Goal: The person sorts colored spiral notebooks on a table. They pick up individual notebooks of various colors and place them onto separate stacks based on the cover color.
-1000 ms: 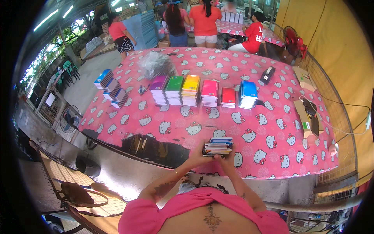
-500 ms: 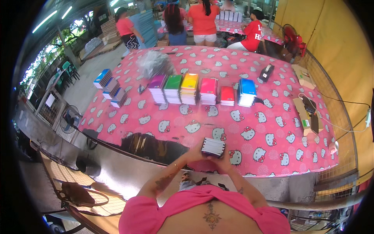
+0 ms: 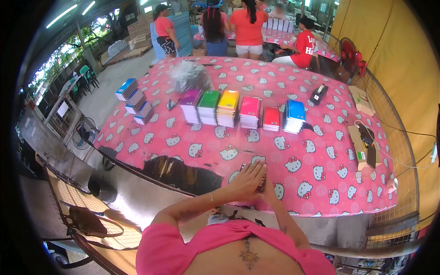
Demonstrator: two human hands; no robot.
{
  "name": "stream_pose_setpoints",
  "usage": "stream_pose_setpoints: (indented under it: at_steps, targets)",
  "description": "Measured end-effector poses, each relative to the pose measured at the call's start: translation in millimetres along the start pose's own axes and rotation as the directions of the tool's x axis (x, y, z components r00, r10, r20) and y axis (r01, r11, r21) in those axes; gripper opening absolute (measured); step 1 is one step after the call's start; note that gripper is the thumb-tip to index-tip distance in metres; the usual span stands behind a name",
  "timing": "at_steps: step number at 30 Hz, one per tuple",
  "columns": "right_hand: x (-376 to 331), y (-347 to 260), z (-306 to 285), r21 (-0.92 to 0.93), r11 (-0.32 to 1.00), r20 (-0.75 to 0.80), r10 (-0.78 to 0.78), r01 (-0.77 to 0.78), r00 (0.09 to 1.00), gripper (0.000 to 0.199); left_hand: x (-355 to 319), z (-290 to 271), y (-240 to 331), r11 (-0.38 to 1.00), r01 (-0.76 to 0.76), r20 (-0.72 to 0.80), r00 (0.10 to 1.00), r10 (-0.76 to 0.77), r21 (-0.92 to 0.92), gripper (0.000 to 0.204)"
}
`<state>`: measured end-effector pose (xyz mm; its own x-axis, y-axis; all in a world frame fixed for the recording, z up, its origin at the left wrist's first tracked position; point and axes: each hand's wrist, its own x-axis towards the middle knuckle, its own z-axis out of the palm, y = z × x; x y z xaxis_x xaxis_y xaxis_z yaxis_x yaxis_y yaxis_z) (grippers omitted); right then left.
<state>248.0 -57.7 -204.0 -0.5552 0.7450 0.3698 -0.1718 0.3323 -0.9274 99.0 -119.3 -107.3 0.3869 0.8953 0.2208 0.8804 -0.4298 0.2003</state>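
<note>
At the far left of the bench (image 3: 151, 151), under its pink cartoon-cat cloth, three small fanned piles of notebooks (image 3: 136, 101) lie untouched, and a crumpled clear plastic bag (image 3: 188, 75) sits behind them. Along the middle runs a row of notebook stacks, purple (image 3: 191, 105), green (image 3: 209, 107), yellow-orange (image 3: 228, 107), pink (image 3: 250, 111), red (image 3: 271, 118) and blue (image 3: 294, 116); none of these has shifted.

The change is at the near edge. A second ago both hands held a small bundle of notebooks (image 3: 261, 183) up off the cloth, spines showing; now the bundle lies flat on the bench in front of the row. The left hand (image 3: 248, 178) lies flat on it, fingers straight and together, pressing rather than gripping, so almost all of it is hidden. The right hand (image 3: 267, 191) sits just beside, at the bundle's right edge, mostly covered; whether its fingers are curled or spread cannot be told.

That suggests the bundle is gathered and being squared and pressed flat. Farther right lie a black tape dispenser (image 3: 318, 94) and cardboard boxes (image 3: 362, 146).
</note>
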Motion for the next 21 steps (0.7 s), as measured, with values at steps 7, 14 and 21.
stream_pose_setpoints:
  at_steps: [7,14,21]
  targets:
    - [-14,39,-17,-0.210,0.954,0.102,0.241,-0.216,0.965,0.081,10,-13,1,0.996,0.042,0.051,0.998,-0.046,0.073,0.091]
    - [-18,8,-2,-0.395,0.912,0.048,0.141,-0.111,0.989,0.065,-3,-19,-22,0.997,-0.048,0.044,0.998,0.045,0.066,0.066]
    - [14,0,13,0.378,0.529,0.442,0.618,-0.760,0.650,0.059,-42,-106,-41,0.993,-0.116,-0.230,0.966,0.121,0.039,0.060]
